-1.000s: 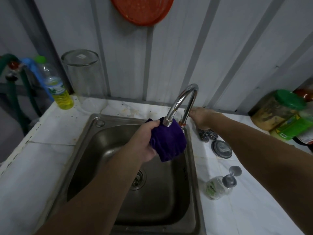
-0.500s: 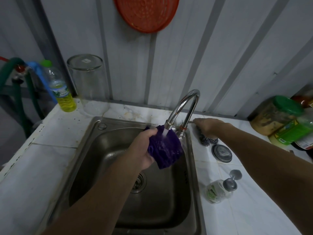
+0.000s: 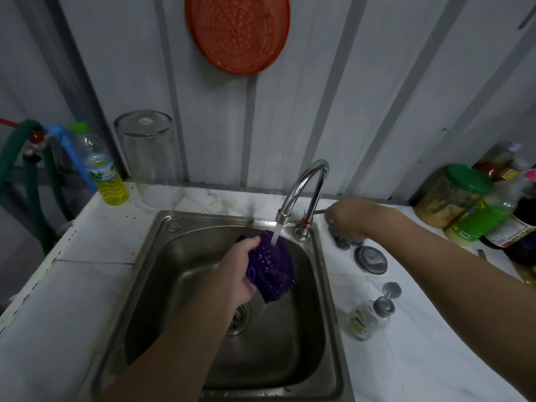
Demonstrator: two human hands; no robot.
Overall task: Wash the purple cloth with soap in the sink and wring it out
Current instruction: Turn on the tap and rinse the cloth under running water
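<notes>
My left hand [image 3: 236, 269] grips the bunched purple cloth [image 3: 272, 271] over the steel sink [image 3: 162, 256], right under the spout of the curved chrome tap [image 3: 304, 187]. A stream of water [image 3: 276, 234] falls from the spout onto the cloth, and drops run off it toward the drain [image 3: 238, 319]. My right hand [image 3: 349, 217] is closed on the tap's thin lever [image 3: 319, 211], behind and to the right of the tap base. A small soap pump bottle [image 3: 368, 316] lies on the counter to the right of the sink.
A steel scourer [image 3: 346, 238] and a round metal lid [image 3: 371, 260] lie right of the tap. Jars and bottles [image 3: 464, 204] crowd the back right corner. At the back left stand a glass jar [image 3: 148, 158], a yellow liquid bottle [image 3: 106, 172] and hoses [image 3: 34, 175]. An orange strainer [image 3: 237, 30] hangs on the wall.
Water started running from the tap onto the cloth. My right hand shifted right along the lever. My left hand lowered the cloth slightly under the spout.
</notes>
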